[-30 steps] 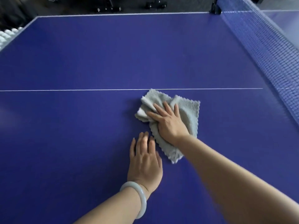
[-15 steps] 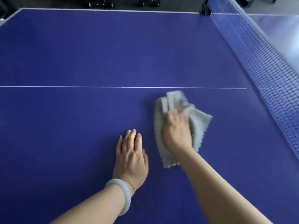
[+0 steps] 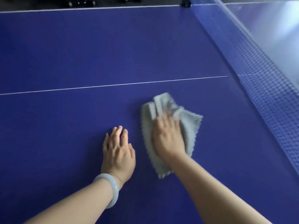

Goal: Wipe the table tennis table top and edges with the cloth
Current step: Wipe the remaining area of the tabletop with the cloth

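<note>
A crumpled grey cloth point(image 3: 151, 109) lies on the blue table tennis table top point(image 3: 80, 49), just below the white centre line. My right hand point(image 3: 168, 136) presses flat on the cloth's middle, blurred by motion, fingers pointing away from me. Flat on the bare table to the left of the cloth rests my left hand point(image 3: 119, 147), fingers straight, a pale bangle point(image 3: 111, 189) on its wrist. The two hands lie a short gap apart.
The blue net point(image 3: 262, 75) runs along the right side, from the far post point(image 3: 186, 3) toward me. A white centre line point(image 3: 113, 85) crosses the table. The far white edge point(image 3: 89, 8) borders dark floor with equipment feet.
My right hand slid the cloth to the right, toward the net, and its fingers turned from pointing left to pointing away. The left hand stayed flat on the table; the view shifted rightward.
</note>
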The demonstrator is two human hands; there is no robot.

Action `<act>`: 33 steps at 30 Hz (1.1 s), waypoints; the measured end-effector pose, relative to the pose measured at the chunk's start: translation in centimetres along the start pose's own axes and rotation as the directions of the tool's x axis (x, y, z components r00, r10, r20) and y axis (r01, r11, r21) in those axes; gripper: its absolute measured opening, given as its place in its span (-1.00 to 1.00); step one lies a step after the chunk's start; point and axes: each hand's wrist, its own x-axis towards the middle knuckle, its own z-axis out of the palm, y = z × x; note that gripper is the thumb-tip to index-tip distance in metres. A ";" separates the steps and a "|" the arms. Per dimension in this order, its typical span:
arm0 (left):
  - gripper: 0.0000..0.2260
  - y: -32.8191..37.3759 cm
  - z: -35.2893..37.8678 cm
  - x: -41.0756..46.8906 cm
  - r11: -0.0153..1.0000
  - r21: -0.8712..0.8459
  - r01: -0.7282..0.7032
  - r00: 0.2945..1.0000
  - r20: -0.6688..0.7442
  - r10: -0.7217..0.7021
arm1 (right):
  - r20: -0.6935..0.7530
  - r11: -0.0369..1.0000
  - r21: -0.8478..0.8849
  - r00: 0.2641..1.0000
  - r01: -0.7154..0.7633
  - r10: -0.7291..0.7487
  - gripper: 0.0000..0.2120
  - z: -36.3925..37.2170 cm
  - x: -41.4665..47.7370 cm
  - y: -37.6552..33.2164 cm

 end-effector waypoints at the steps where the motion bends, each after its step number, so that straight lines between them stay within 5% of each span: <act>1: -0.55 0.1 0.0 0.0 1.000 -0.011 0.005 1.000 -0.004 -0.005 | 0.062 0.991 0.059 0.991 0.117 -0.120 -0.47 -0.6 -1.8 -0.1; 4: -0.59 0.1 0.0 0.0 1.000 -0.016 0.018 1.000 0.007 -0.017 | 0.039 0.974 0.175 0.987 0.144 -0.153 -0.44 -3.6 -4.4 5.3; 6: -0.60 -0.1 0.2 0.0 1.000 -0.023 0.014 1.000 0.012 -0.014 | -0.039 0.994 0.042 0.994 -0.103 0.105 -0.48 -5.0 -6.2 10.1; 8: -0.59 -0.2 0.3 -0.1 1.000 -0.023 0.003 1.000 0.003 -0.003 | -0.056 0.879 -0.005 0.878 -0.476 0.475 -0.51 -5.5 -8.5 12.3; 10: -0.59 -0.2 0.2 -0.1 1.000 -0.023 -0.005 1.000 -0.011 0.005 | -0.059 0.823 0.010 0.821 -0.568 0.568 -0.48 -4.6 -10.8 10.6; 14: -0.61 -0.1 0.2 -0.3 1.000 0.013 -0.022 1.000 0.003 0.022 | -0.020 0.916 0.003 0.916 -0.402 0.402 -0.47 -3.9 -12.9 7.6; 19: -0.73 2.2 -1.8 0.9 0.965 0.243 -0.096 0.986 0.159 0.058 | 0.021 0.917 0.008 0.917 -0.399 0.398 -0.50 -4.2 -12.2 7.7; 24: -0.52 9.6 -0.2 -0.4 0.934 0.114 -0.338 0.922 0.240 0.304 | 0.035 0.916 -0.005 0.915 -0.402 0.402 -0.49 -4.2 -12.1 7.9; 33: -0.45 11.0 1.7 -1.9 0.973 0.008 -0.230 0.961 0.161 0.226 | 0.213 0.984 -0.137 0.967 -0.112 0.140 -0.42 -4.8 -5.5 10.9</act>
